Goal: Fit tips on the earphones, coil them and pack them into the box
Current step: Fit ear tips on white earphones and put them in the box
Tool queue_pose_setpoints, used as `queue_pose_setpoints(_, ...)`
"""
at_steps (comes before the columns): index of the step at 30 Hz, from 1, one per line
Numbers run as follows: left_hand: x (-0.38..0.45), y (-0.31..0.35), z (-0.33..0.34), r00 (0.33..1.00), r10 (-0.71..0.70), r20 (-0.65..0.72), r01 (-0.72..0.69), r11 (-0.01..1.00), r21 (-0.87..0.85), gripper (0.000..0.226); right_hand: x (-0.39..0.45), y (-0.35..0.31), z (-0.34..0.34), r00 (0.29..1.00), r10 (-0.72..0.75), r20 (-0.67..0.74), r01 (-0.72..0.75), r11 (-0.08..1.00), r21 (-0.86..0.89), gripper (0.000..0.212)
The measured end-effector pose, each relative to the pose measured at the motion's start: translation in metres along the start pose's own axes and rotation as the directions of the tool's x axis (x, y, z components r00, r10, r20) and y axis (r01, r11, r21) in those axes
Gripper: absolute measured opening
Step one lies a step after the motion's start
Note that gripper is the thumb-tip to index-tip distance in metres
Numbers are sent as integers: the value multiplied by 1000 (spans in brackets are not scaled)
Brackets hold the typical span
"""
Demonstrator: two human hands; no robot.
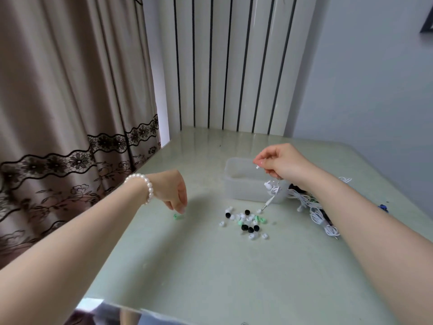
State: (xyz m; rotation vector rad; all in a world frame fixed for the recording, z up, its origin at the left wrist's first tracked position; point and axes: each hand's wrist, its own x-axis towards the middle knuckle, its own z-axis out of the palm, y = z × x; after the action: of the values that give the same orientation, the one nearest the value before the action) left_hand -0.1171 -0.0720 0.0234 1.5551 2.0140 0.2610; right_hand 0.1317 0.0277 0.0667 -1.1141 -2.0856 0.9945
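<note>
Early stage, by the look of it. Right hand (278, 164) pinching a white earphone set (271, 187), lifted over the translucent plastic box (236, 181), cable and plug dangling to the table (210, 266). Left hand (174, 192) reaching down, fingertips curled just above a lone green tip (177, 216) (contact unclear), holding nothing. Loose ear tips (246, 222) still piled beside the box, tangled earphones (314, 207) waiting at right; nothing visibly packed.

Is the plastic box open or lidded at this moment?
Open. The plastic box shows a bare rim and visible inner walls, with no lid on it.
</note>
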Motion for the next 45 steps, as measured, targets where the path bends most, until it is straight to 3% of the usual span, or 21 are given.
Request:
queue_pose_setpoints(9,-2,-20,25,993,-5,-115,21,990,143,17,0,-7,4,1000,11,-11,-11,1000,-22,15)
queue_pose_setpoints(14,1,-24,23,994,3,-108,8,995,103,11,-6,3,-6,999,30,-30,-29,1000,5,13)
queue_pose_setpoints(17,0,-10,25,985,63,-162,-61,998,17,12,-9,7,-10,999,30,-30,-29,999,36,10)
queue_pose_setpoints(20,6,33,36,951,197,-240,-219,973,-69,8,-8,13,-13,999,39,-20,-38,999,37,11)
queue_pose_setpoints(24,24,88,63,911,326,-253,-352,934,-63,9,-9,29,-13,996,90,1,-90,995,44,15)
queue_pose_setpoints(34,49,107,88,912,352,-208,-363,932,-13,13,-24,61,-12,994,98,51,-100,993,56,8)
queue_pose_setpoints(41,51,110,74,897,361,-255,-421,872,-249,6,-23,62,-21,989,90,115,-96,994,53,6)
queue_pose_setpoints(45,46,124,66,893,379,-244,-450,749,-486,9,-22,59,-35,987,101,126,-109,992,60,9)
